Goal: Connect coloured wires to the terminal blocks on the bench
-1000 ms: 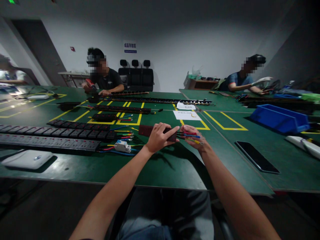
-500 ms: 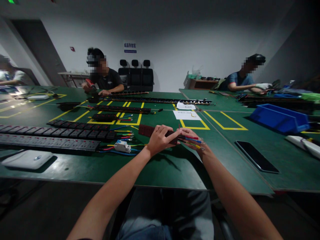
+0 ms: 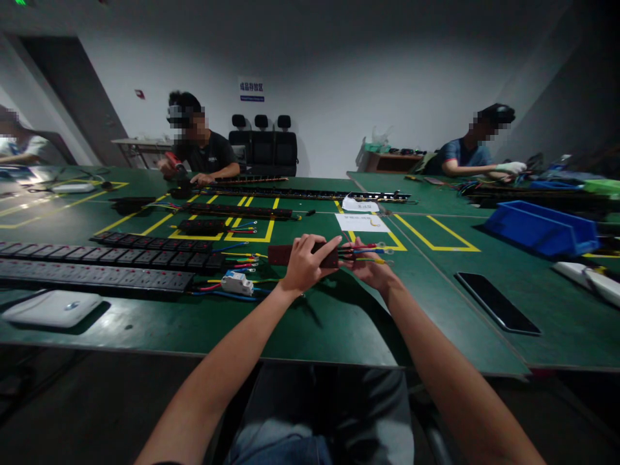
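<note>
A short dark reddish-brown socket strip (image 3: 278, 255) is held just above the green table, with my left hand (image 3: 305, 263) wrapped over it from above. Out of its right end run several wires (image 3: 357, 252) in red, blue and yellow-green, tipped with ring terminals. My right hand (image 3: 372, 271) is palm up at that end, its fingers curled under and around the wires; some fingertips are hidden behind them. Left of my hands, a white circuit breaker (image 3: 237, 283) with wires attached rests on the table beside long black socket strips (image 3: 97, 278).
A smartphone (image 3: 496, 302) and a blue bin (image 3: 540, 229) are on the right. A white box-shaped device (image 3: 52, 308) lies front left. Paper sheets (image 3: 362, 223) lie beyond my hands. Across the table, one person holds a red power tool (image 3: 175, 161); another wears a white glove (image 3: 511, 168).
My right hand has turned more palm up under the wires, which now fan out to the right. The socket strip and my left hand have shifted slightly.
</note>
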Demonstrator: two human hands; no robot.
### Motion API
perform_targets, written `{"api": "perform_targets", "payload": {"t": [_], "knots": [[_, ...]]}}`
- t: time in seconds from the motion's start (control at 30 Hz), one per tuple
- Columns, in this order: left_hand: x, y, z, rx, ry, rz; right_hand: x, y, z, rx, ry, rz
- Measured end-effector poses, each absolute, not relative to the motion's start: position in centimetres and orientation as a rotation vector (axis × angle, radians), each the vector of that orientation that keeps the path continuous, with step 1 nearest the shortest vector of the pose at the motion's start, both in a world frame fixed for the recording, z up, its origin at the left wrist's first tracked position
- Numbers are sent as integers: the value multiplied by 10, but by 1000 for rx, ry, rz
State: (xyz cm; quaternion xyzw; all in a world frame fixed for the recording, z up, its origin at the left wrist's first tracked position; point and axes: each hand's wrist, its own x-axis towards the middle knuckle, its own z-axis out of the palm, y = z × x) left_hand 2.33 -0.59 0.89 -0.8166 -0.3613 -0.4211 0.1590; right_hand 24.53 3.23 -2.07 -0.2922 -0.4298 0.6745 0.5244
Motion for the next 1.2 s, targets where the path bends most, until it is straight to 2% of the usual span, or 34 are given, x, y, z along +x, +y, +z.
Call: {"api": "perform_targets", "payload": {"t": [0.3,0.57,0.83,1.2], "knots": [[18,-2,13,-2299,-1053,-1270,248,22,1,-646,-1056,1511],[17,-1,12,-2332,-1103,-1239,245,20,-4,-705,-1234,1446],[20,-3,19,-2361,-1151,-1248,242,29,-8,-800,-1348,1141],[16,0,21,-2366,-1192,-1219,242,26,-4,-817,-1241,1228]]}}
